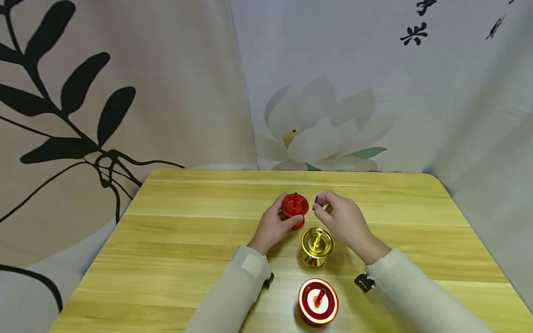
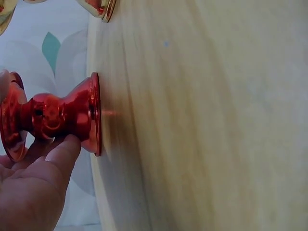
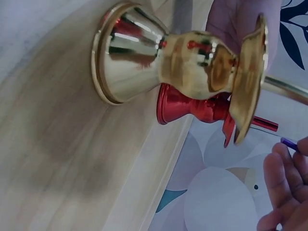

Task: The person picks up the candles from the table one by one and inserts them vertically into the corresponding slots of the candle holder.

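My left hand [image 1: 269,230] grips a shiny red candlestick [image 1: 294,204] at the far side of the table, fingers and thumb round its stem below the dish. In the left wrist view the red candlestick [image 2: 62,113] has its flared base right at the tabletop. My right hand [image 1: 343,219] pinches a small purple stick [image 1: 316,199] just right of the dish. From this purple stick [image 3: 288,143] a thin wire-like tip points toward the narrow tube on top of the red candlestick [image 3: 192,108]. A gold candlestick [image 1: 317,245] stands upright between my wrists.
Nearer me stands another red candlestick [image 1: 318,303], its dish bright with glare. All are on a light wooden table [image 1: 187,245]. Printed curtains [image 1: 187,83] hang behind the table's back edge. Black wrist devices [image 1: 364,282] sit below my sleeves.
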{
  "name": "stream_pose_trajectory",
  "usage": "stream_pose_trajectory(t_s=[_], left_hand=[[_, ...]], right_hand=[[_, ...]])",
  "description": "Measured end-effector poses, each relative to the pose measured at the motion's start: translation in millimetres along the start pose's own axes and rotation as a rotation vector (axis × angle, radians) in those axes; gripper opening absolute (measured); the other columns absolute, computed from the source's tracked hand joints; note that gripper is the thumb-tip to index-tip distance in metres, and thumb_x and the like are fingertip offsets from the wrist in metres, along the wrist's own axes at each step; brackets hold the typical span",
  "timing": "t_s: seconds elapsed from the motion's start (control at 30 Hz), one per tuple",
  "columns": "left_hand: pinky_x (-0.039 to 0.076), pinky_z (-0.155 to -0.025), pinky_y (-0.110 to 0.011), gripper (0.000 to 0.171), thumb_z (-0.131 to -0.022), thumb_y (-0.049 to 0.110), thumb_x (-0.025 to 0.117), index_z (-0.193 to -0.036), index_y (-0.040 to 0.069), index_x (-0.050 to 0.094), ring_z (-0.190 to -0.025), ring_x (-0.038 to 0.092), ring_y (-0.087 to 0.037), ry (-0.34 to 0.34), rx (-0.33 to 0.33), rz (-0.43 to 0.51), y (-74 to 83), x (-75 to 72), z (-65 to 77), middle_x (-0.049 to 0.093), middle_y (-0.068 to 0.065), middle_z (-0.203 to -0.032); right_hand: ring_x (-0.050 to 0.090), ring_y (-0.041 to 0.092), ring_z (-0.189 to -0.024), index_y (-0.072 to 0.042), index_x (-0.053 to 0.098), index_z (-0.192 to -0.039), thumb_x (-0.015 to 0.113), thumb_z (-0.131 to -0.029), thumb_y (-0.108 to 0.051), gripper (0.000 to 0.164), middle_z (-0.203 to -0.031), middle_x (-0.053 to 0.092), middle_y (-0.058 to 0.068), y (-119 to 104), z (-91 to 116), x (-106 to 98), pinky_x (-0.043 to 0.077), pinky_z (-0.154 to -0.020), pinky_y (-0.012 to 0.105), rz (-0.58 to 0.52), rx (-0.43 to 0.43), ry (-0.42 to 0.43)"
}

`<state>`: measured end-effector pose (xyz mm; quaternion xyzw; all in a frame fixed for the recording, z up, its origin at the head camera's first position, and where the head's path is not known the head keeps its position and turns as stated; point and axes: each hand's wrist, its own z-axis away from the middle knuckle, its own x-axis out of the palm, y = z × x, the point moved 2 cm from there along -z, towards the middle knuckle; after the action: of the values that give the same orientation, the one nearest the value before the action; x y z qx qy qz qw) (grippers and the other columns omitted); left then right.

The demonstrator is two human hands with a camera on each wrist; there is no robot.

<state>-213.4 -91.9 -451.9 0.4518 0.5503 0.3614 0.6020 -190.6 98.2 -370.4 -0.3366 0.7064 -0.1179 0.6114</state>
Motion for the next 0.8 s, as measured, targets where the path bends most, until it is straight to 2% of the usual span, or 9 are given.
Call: stream_pose_trajectory(t_s=[0.13, 0.5, 0.67, 0.8], left_hand=[[0.048, -0.105, -0.042, 0.082, -0.091, 0.027, 0.077, -0.157, 0.009, 0.033, -0.127, 0.057, -0.029, 0.005, -0.012, -0.008, 0.2, 0.4, -1.5, 0.053, -0.013, -0.146], [0.049, -0.104, -0.042, 0.074, -0.091, 0.024, 0.077, -0.154, 0.014, 0.039, -0.124, 0.059, -0.027, 0.004, 0.012, 0.004, -1.2, -4.4, 1.3, 0.057, -0.010, -0.141], [0.048, -0.105, -0.042, 0.074, -0.091, 0.024, 0.076, -0.154, 0.016, 0.038, -0.126, 0.058, -0.027, -0.012, 0.013, 0.019, 0.7, -2.7, 1.2, 0.056, -0.010, -0.142], [0.048, -0.105, -0.041, 0.074, -0.091, 0.024, 0.077, -0.154, 0.016, 0.039, -0.125, 0.059, -0.027, -0.012, 0.009, 0.014, 0.9, -0.6, 0.2, 0.057, -0.009, -0.142]], right_hand=[[0.051, 0.013, -0.060, -0.011, 0.065, -0.099, 0.062, -0.099, -0.023, 0.013, -0.071, 0.061, -0.002, 0, -11, 3, 0.044, -0.053, 0.030, 0.003, 0.013, -0.019], [0.054, 0.012, -0.059, -0.011, 0.066, -0.099, 0.062, -0.099, -0.023, 0.013, -0.079, 0.068, -0.001, -8, -35, 10, 0.044, -0.050, 0.027, 0.028, -0.041, 0.015], [0.056, 0.012, -0.060, -0.012, 0.066, -0.098, 0.063, -0.098, -0.023, 0.012, -0.079, 0.070, 0.000, -11, -42, 10, 0.046, -0.051, 0.029, 0.039, -0.065, 0.024], [0.061, 0.012, -0.065, -0.012, 0.066, -0.100, 0.062, -0.099, -0.024, 0.013, -0.086, 0.073, 0.000, -14, -46, 11, 0.050, -0.056, 0.030, 0.065, -0.085, 0.012]])
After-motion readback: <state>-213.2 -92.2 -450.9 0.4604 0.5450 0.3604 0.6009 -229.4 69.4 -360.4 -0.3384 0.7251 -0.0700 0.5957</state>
